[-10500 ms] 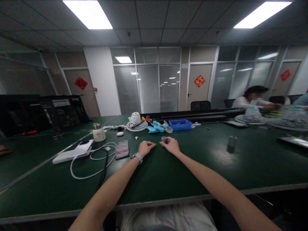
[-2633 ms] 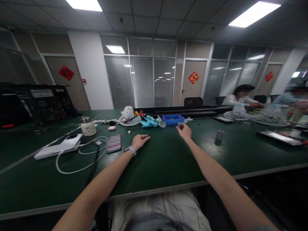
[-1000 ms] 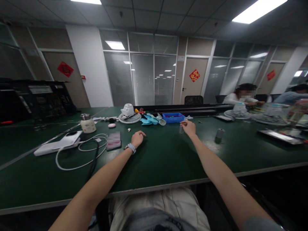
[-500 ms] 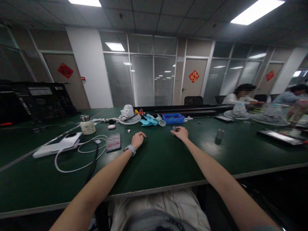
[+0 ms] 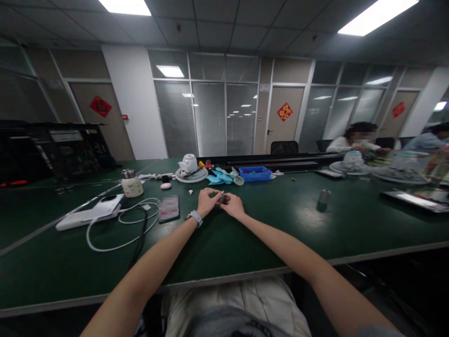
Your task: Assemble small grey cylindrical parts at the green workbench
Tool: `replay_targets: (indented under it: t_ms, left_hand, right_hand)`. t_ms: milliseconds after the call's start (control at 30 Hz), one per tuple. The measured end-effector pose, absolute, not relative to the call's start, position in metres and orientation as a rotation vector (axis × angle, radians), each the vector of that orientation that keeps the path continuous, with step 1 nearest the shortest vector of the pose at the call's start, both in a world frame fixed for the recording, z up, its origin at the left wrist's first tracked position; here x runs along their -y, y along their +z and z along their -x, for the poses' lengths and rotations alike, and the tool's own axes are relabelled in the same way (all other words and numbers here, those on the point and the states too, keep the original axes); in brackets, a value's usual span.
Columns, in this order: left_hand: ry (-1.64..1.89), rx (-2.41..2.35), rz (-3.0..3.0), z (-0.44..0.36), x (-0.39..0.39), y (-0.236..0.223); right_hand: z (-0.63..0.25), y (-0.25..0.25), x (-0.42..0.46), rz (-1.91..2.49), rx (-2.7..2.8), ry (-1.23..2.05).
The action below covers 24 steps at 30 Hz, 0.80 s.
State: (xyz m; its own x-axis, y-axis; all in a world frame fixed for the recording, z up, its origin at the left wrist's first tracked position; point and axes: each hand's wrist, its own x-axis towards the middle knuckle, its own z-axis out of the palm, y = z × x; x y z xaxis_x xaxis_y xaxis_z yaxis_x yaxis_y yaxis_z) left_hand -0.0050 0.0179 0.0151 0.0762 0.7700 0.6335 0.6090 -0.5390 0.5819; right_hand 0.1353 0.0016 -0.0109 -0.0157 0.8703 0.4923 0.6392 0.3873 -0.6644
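Observation:
My left hand (image 5: 206, 201) and my right hand (image 5: 232, 206) meet over the middle of the green table (image 5: 245, 243). Between their fingertips sits a small dark cylindrical part (image 5: 223, 200), mostly hidden by the fingers. Both hands are curled around it in a pinch. A watch is on my left wrist. A second small grey cylinder (image 5: 323, 198) stands alone on the table to the right, well apart from my hands.
A phone (image 5: 169, 208), white cable (image 5: 119, 234) and white device (image 5: 93, 215) lie left. Behind my hands are a white fan base (image 5: 191, 169), blue fan blades (image 5: 221, 178), a blue bin (image 5: 255, 173) and a cream jar (image 5: 131, 183). Other people sit far right.
My right hand has drawn back from near the blue bin toward me, bringing the small cylinder. My left hand has lifted to meet it; both now grip the part.

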Motion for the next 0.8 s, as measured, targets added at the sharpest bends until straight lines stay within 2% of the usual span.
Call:
replay_targets:
  t_ms: [167,333,467,633,800]
  left_hand:
    - [1.512,-1.495,-2.084,0.016,-0.029,0.015]
    - [0.995,-1.504,-2.161,0.029,-0.035,-0.002]
    - [0.871,-1.498,-2.208,0.028,-0.035,-0.007]
    - [0.980,-1.550,-2.158,0.027,-0.034,-0.005]
    - [1.204,-1.652,-1.980,0.029,-0.038,-0.008]
  right_hand:
    - [-0.135,-0.012,-0.001,1.330,1.720,0.358]
    - [-0.157,-0.002,-0.003,1.361,1.666,0.327]
    - [-0.212,0.014,-0.013,1.492,1.490,0.131]
    - [-0.289,0.017,-0.025,1.759,1.212,-0.125]
    - [-0.324,-0.004,-0.035,1.903,1.189,-0.068]
